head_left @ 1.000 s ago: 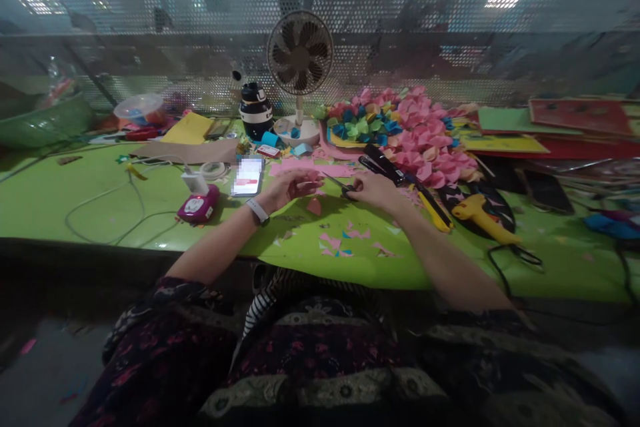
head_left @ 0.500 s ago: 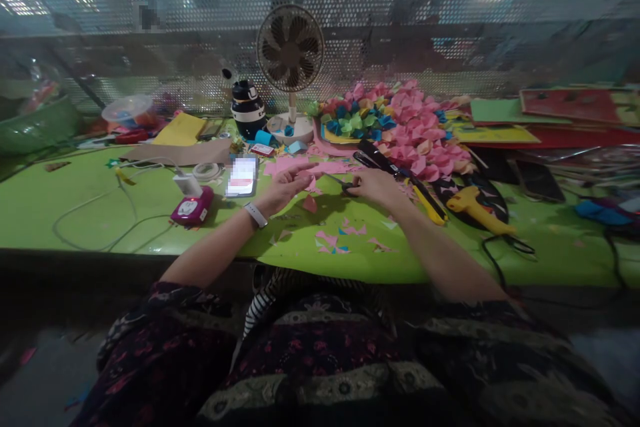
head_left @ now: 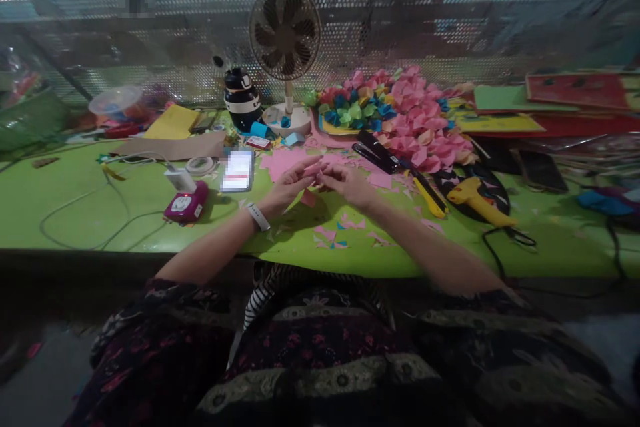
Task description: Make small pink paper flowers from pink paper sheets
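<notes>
Over the green tabletop (head_left: 280,233), my two hands meet fingertip to fingertip. Between the fingers and thumb of my left hand (head_left: 291,188) is a small piece of pink paper (head_left: 314,169). My right hand (head_left: 349,185) pinches at the same piece from the other side, its fingers curled together. Scissors do not show in the hand now. Beneath my left hand, another pink paper scrap (head_left: 308,198) shows. Behind the hands lie flat sheets of pink paper (head_left: 283,161), partly covered by my fingers. Small pink and blue cuttings (head_left: 327,235) are scattered in front.
A stapler (head_left: 377,153), a yellow-handled cutter (head_left: 429,197) and a yellow glue gun (head_left: 477,200) lie to the right. Folded paper flowers (head_left: 410,120) are heaped behind. A phone (head_left: 238,170), a purple power adapter (head_left: 187,203), a black bottle (head_left: 242,100) and a fan (head_left: 285,33) stand leftward.
The scissors that were in my right hand are no longer visible there. That hand has moved left to the pink paper, which my left hand still holds. The view has tilted slightly.
</notes>
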`<action>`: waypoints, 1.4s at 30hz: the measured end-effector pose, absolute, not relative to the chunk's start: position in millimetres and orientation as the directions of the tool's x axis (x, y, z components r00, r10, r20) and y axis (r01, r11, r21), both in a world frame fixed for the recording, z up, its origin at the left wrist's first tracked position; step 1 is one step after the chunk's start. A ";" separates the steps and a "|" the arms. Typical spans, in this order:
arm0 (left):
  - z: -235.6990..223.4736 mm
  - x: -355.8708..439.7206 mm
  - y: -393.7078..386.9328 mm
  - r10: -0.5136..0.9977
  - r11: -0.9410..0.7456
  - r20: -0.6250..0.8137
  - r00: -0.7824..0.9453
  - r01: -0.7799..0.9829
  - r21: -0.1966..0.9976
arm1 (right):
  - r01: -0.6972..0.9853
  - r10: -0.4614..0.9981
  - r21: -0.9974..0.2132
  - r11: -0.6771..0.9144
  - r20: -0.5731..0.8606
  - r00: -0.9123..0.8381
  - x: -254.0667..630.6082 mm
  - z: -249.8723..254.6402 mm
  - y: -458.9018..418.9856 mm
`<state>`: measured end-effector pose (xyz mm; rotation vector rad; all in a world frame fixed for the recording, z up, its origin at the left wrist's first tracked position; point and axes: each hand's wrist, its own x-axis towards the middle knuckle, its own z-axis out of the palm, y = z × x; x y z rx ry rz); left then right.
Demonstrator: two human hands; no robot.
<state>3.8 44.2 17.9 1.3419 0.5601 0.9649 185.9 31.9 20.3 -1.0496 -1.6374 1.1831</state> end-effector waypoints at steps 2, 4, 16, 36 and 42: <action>22.1 0.5 43.6 0.822 -0.062 0.177 0.541 -0.224 0.973 | 0.097 0.951 -0.980 0.175 0.143 -0.275 186.9 17.6 32.8; 26.8 -7.4 47.8 0.823 -0.106 0.173 0.541 -0.153 0.983 | 0.087 0.960 -0.982 0.170 0.144 -0.241 191.4 18.8 34.0; 19.2 -20.3 65.1 0.766 -0.504 0.265 0.586 0.290 0.814 | 0.171 0.980 -0.974 0.149 0.122 -0.156 202.0 33.6 29.9; 29.2 -9.3 33.1 0.712 -0.687 0.564 0.418 0.249 0.683 | 0.115 0.957 -0.965 0.237 0.211 -0.199 197.7 29.9 31.0; 24.2 -10.7 47.1 0.836 -0.313 0.280 0.472 -0.009 0.950 | 0.397 0.880 -0.791 0.466 0.366 -0.304 201.3 35.8 24.8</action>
